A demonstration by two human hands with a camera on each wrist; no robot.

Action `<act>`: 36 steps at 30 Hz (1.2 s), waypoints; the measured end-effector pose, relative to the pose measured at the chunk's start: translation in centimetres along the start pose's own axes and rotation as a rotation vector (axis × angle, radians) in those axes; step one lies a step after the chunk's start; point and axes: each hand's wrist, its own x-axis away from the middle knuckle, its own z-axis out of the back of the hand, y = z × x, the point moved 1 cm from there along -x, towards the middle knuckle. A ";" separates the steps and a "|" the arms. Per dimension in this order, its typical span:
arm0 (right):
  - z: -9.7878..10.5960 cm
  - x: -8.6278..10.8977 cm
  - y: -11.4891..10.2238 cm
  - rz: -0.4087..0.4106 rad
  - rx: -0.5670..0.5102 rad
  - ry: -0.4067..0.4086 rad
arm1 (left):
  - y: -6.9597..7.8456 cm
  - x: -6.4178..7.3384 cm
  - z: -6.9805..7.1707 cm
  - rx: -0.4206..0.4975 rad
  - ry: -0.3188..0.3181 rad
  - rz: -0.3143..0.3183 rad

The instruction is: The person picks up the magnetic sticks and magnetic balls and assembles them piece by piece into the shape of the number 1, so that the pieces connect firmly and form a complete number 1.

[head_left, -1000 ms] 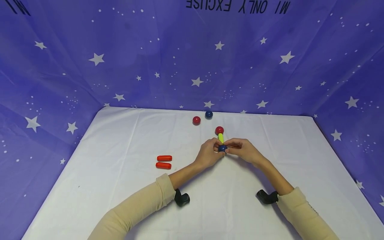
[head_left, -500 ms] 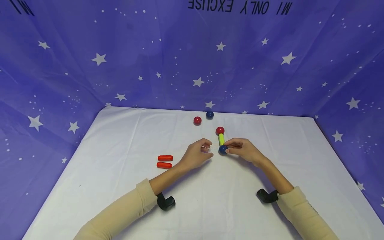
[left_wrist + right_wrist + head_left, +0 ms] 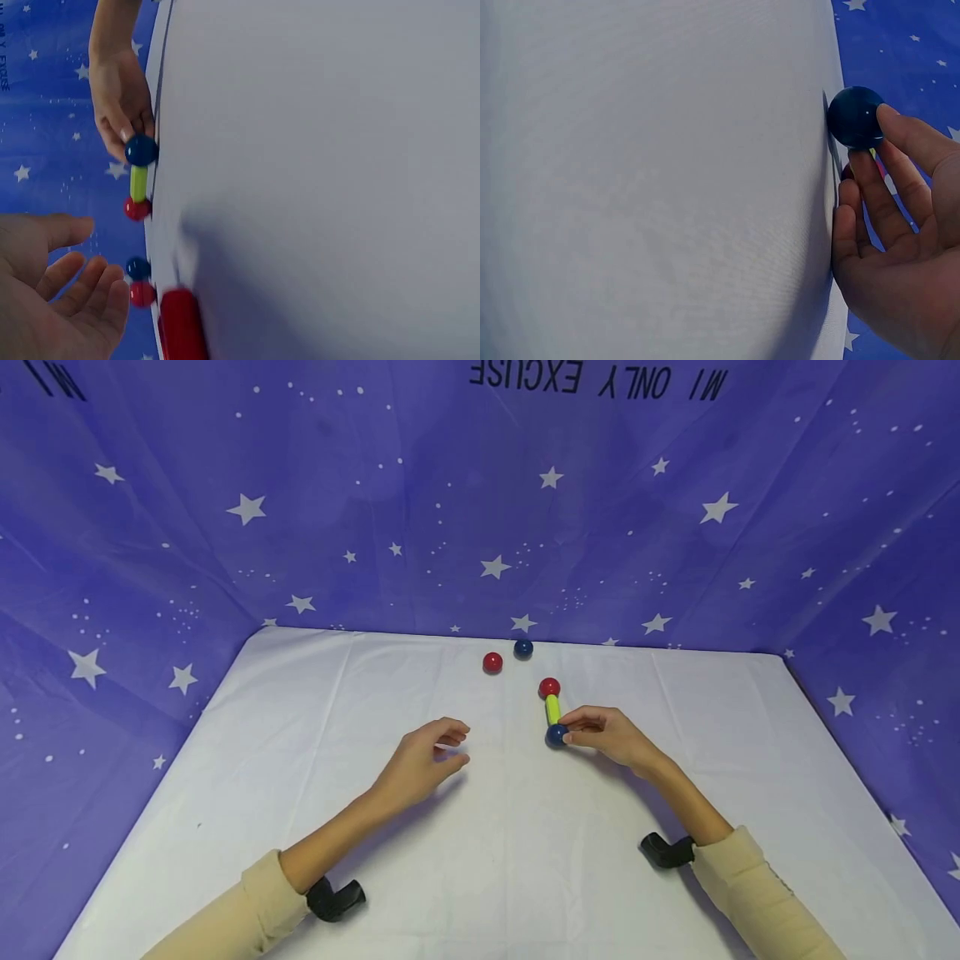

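My right hand [image 3: 606,737] pinches a shiny blue ball [image 3: 557,736] between thumb and fingers. A yellow-green rod [image 3: 552,710] joins this ball to a red ball [image 3: 550,687] beyond it, in one straight piece on the cloth. My left hand [image 3: 416,766] hovers with fingers and thumb apart and nothing between them. In the left wrist view a red rod [image 3: 182,326] lies close to that hand; the hand and forearm hide the red rods from the head view. The right wrist view shows the thumb pressing on the blue ball's side [image 3: 856,118].
A loose red ball [image 3: 492,662] and a loose blue ball [image 3: 523,649] lie near the back edge of the white-covered table [image 3: 225,760]. A purple star-printed curtain [image 3: 420,510] stands behind and along both sides. A black camera mount sits on each wrist.
My left hand has let go of the joined piece and moved left and nearer, over the place where two red rods showed. My right hand keeps its pinch, almost still.
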 end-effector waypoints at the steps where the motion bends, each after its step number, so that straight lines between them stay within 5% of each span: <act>1: 0.0 0.0 -0.1 -0.001 -0.002 -0.002 | -0.2 0.4 0.5 -0.019 0.009 -0.005; 8: 0.0 0.0 -0.1 -0.008 0.000 -0.002 | -1.0 3.1 3.2 -0.126 0.047 0.033; 14: 0.0 0.0 -0.1 -0.003 -0.002 -0.004 | -2.1 4.1 4.5 -0.223 0.087 0.009; 36: 0.0 -0.1 0.0 -0.017 0.026 0.010 | -3.4 4.8 4.2 -0.456 -0.032 -0.019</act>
